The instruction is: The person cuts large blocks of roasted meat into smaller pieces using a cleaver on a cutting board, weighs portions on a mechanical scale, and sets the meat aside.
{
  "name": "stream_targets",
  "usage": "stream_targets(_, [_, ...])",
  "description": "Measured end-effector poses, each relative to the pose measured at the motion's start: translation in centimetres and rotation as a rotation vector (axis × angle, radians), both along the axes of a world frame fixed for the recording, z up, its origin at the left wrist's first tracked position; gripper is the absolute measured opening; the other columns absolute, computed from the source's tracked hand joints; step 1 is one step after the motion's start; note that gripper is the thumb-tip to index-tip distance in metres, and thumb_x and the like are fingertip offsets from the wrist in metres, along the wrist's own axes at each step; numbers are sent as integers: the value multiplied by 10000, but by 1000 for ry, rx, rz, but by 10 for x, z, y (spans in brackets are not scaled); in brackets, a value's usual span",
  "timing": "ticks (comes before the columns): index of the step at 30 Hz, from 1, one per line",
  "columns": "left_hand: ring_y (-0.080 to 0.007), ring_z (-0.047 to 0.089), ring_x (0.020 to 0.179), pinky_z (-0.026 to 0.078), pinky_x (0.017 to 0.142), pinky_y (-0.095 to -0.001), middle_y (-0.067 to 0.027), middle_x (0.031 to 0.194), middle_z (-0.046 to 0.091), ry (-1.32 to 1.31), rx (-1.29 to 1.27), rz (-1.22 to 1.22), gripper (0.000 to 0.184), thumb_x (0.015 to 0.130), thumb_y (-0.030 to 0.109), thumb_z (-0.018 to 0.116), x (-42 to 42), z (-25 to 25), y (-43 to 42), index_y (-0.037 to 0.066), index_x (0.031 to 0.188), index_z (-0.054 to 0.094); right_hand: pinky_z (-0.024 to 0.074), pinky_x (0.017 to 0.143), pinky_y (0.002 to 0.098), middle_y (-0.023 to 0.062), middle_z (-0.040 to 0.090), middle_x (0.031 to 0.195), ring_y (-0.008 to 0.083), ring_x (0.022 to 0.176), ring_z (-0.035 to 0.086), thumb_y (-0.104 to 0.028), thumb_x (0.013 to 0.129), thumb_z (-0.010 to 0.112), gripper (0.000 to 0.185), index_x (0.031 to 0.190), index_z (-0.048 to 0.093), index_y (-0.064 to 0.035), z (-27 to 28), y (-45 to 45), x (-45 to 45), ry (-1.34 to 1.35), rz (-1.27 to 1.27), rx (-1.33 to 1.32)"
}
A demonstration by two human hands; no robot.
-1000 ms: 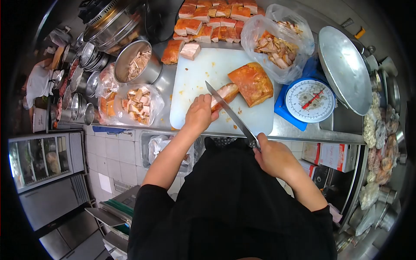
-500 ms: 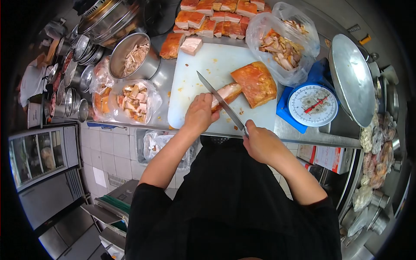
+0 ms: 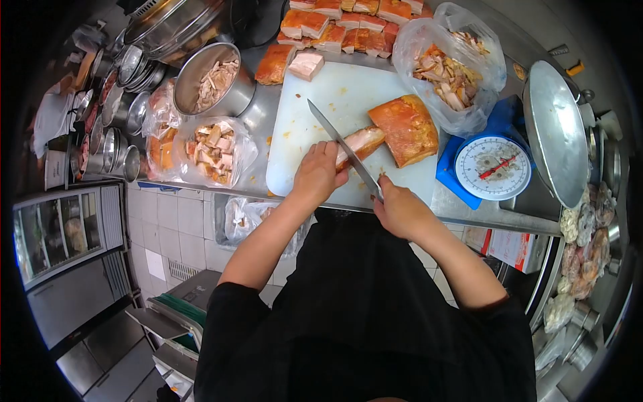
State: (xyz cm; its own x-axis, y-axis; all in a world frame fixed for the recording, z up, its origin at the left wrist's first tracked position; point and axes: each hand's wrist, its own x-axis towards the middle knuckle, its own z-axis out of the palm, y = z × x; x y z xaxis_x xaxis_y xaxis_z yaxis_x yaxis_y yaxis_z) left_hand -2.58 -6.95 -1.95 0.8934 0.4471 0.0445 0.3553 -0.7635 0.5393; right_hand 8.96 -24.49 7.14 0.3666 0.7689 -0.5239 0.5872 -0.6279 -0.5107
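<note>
On the white cutting board (image 3: 301, 114), my left hand (image 3: 319, 175) grips the near end of a strip of roast meat (image 3: 366, 141). My right hand (image 3: 404, 209) is closed around the handle of a long knife (image 3: 338, 141), whose blade lies slanted across the strip, just right of my left fingers. The strip's far end meets a larger brown-skinned block of meat (image 3: 406, 130). A pale cut piece (image 3: 307, 65) sits at the board's back left corner, beside a browned piece (image 3: 274, 63). Whether the blade has entered the meat cannot be made out.
Rows of cut meat (image 3: 331, 30) lie behind the board. Left of it are a steel pot (image 3: 238, 94) and a bag of meat chunks (image 3: 214, 151). To the right are another filled bag (image 3: 445, 74), a blue dial scale (image 3: 494, 167) and a metal pan (image 3: 554, 134).
My right hand has moved left and slightly up with the knife, so the blade tip reaches farther past the strip. The view has shifted slightly. My left hand keeps its hold on the strip.
</note>
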Motion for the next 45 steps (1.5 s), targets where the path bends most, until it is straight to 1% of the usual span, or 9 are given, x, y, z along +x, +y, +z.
stream_targets(4, [-400,603,1030,505,873,-475,-198,1072,615,1,-12,15,542,728,167,845,-1,3,1,-1,1127,519,545,834,541,321,700,987,477,938,691,-172,940,605,423,1293,482,25,-17,10,7,-3,50,32])
stream_targets(14, [-386,608,1029,506,907,-466,-202,1074,624,-13,-21,39,551,729,200,852,-5,-3,-3,7,1141,541,527,853,561,296,707,986,474,933,685,-164,876,605,351,1201,567,-35,-44,32,7,31,-46,120])
stream_targets(20, [-410,624,1051,505,916,-487,-225,1111,641,20,60,215,513,797,274,830,-8,-2,76,2,1144,568,536,806,520,277,711,957,472,915,688,-145,887,612,373,1238,559,-32,20,-44,15,24,-309,357])
stream_targets(25, [-411,630,1092,489,960,-502,-233,1161,658,-139,444,94,596,863,399,772,20,42,58,-14,1245,576,479,490,353,111,623,653,218,487,613,-124,910,623,333,1216,559,-12,34,-103,33,147,-608,313])
stream_targets(27, [-368,583,1239,469,1031,-458,-241,1315,611,-99,224,-80,723,853,461,744,42,44,19,2,1372,535,434,445,323,70,588,632,163,444,558,-108,919,613,304,1204,562,-17,23,-121,28,218,-668,361])
stream_targets(31, [-362,615,1227,495,1007,-420,-248,1329,628,206,-17,-124,685,854,421,732,70,26,5,9,1368,546,386,396,288,9,544,614,110,414,504,-72,936,598,250,1181,566,-31,11,-148,14,342,-755,428])
stream_targets(35, [-392,701,932,551,864,-425,-216,997,720,10,-585,-55,580,867,347,725,54,-19,43,0,1314,596,387,396,286,7,532,591,99,428,510,-65,935,623,245,1172,571,-32,18,-175,-5,384,-803,392])
stream_targets(38, [-348,650,1099,520,933,-447,-223,1153,667,138,-88,-58,553,904,339,691,34,-6,28,-16,1319,600,378,393,288,1,518,581,103,411,492,-56,931,625,248,1171,569,-29,9,-186,-16,411,-840,373])
stream_targets(45, [-371,652,1110,517,953,-389,-265,1220,653,289,213,4,728,854,352,717,49,29,-37,2,1451,491,386,396,287,-10,516,584,107,408,497,-77,920,645,248,1156,584,-28,-1,-189,-26,392,-797,329])
